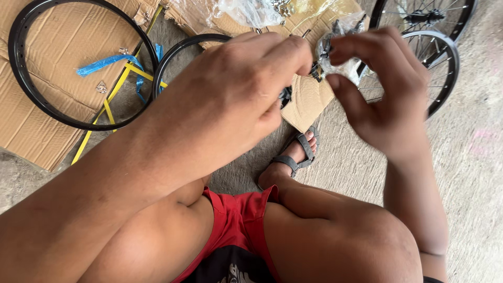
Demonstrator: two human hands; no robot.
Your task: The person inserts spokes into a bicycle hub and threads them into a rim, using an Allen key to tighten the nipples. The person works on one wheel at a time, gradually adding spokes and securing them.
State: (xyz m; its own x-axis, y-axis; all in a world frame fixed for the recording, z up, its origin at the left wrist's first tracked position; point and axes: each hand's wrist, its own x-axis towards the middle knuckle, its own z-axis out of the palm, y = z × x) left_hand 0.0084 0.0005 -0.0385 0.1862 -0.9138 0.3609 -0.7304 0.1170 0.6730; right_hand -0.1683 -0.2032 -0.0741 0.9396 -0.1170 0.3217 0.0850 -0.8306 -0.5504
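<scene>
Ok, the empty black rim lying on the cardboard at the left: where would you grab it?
Probably the near arc of the black rim, coming from above. It lies flat on the cardboard with its centre open, so fingers can hook under the hoop there, clear of the yellow strap and blue strip.

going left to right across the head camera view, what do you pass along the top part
Large black bicycle rim on flattened cardboard, blue plastic strip, left hand, small clear plastic bag, right hand, spoked wheels.
</scene>
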